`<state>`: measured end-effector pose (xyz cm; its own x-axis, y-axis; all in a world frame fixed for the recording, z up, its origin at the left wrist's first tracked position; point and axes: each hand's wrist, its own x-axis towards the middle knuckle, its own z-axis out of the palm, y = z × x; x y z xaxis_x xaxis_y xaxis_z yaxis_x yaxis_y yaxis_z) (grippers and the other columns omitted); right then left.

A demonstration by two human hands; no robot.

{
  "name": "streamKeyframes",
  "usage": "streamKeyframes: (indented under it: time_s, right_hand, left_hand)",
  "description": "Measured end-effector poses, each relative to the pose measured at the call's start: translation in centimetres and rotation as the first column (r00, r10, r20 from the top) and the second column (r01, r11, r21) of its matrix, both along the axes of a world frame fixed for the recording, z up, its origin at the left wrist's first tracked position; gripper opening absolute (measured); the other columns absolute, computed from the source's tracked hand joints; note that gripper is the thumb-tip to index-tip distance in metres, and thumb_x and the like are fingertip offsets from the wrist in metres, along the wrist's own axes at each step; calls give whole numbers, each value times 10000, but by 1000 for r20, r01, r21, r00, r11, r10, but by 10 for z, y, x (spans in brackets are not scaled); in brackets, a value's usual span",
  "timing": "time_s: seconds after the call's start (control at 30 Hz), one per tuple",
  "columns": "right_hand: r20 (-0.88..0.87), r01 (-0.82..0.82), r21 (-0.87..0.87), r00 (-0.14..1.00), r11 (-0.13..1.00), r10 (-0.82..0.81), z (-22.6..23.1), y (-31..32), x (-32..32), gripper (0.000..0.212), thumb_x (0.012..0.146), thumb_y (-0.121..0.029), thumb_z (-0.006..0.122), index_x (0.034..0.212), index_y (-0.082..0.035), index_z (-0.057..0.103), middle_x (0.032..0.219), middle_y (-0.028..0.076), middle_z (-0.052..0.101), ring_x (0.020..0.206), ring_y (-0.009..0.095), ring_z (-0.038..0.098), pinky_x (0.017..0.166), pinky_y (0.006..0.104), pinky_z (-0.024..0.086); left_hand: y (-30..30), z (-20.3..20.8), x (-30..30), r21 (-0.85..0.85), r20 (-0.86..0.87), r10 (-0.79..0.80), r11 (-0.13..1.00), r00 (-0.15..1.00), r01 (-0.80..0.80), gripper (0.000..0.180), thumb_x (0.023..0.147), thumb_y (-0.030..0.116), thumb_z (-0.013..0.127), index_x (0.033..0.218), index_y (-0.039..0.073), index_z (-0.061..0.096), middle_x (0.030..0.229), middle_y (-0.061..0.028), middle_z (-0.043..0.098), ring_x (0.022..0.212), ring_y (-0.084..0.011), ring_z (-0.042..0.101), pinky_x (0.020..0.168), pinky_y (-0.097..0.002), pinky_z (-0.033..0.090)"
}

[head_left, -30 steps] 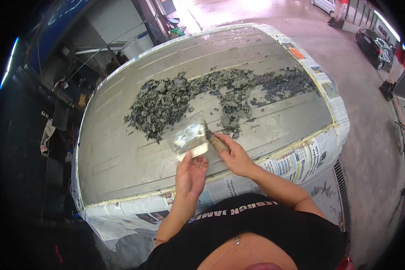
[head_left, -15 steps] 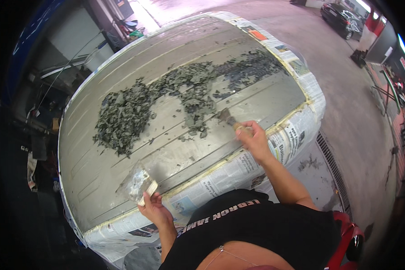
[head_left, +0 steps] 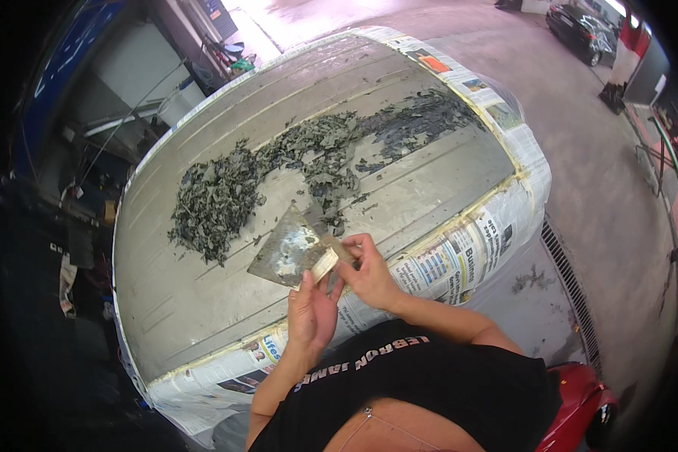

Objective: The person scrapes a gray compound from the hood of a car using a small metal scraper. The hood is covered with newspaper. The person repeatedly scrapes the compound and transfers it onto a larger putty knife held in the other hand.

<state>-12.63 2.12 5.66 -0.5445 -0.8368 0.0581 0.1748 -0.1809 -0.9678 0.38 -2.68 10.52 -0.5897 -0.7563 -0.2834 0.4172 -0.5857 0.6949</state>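
Note:
My left hand (head_left: 313, 315) is closed round the pale wooden edge of a wide metal spreader (head_left: 279, 252), whose broad blade is smeared grey and white. Right beside it, my right hand (head_left: 369, 273) grips a small wooden-handled scraper (head_left: 337, 247). The scraper is against or very close to the spreader's edge; its blade is mostly hidden. Both tools are held over a grey, ribbed vehicle roof (head_left: 410, 196). Dark paint flakes (head_left: 218, 196) lie in a large heap on the roof, with more strewn toward the right.
Taped newspaper (head_left: 448, 260) covers the roof's edges. A floor drain grate (head_left: 569, 279) runs at right. A red vehicle part (head_left: 576, 407) is at the lower right, and a dark car (head_left: 576, 30) stands far off. Clutter lines the left wall.
My right hand has moved left and down with the scraper, to the spreader. My left hand has moved right and slightly up with the spreader, so both tools meet in front of me.

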Motion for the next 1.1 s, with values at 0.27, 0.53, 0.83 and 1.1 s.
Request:
streamKeyframes:
  time_s: [0.27, 0.53, 0.83, 1.1]
  right_hand:
    - [-160, 14, 38, 987, 999, -8, 15, -8, 20, 461, 855, -206, 758, 1180, 23, 525, 961, 193, 687, 873, 351, 691, 763, 416, 546]
    - [29, -171, -57, 985, 984, 172, 31, -5, 6, 315, 985, -242, 674, 1220, -36, 636, 1014, 32, 691, 916, 78, 605, 785, 278, 509]
    - [584, 517, -330, 769, 790, -260, 36, -7, -102, 303, 1032, -203, 599, 1256, 0, 585, 1105, 55, 678, 956, 131, 655, 866, 271, 542]
    - [394, 723, -77, 655, 687, -645, 0, 73, -344, 261, 965, -95, 665, 1197, 16, 625, 1058, 82, 695, 932, 185, 683, 809, 315, 564]
  left_hand:
    - [-3, -3, -5, -49, -29, -43, 998, 999, 42, 390, 1021, 254, 622, 1350, 61, 539, 1353, -79, 603, 1265, -222, 556, 1118, -451, 406]
    - [-9, 6, -17, -158, 51, 80, 985, 995, -71, 323, 1025, 201, 617, 1285, 13, 580, 1290, -100, 636, 1141, -210, 629, 1015, -403, 494]
    - [-12, -19, -16, -399, 291, 174, 916, 941, -46, 238, 976, 141, 680, 1154, -17, 676, 1255, -123, 590, 1120, -189, 590, 944, -334, 498]
    - [-1, -88, 68, -824, 457, 660, 567, 596, 3, 230, 961, 52, 646, 1175, -29, 626, 1334, -160, 444, 1136, -235, 575, 959, -300, 458]
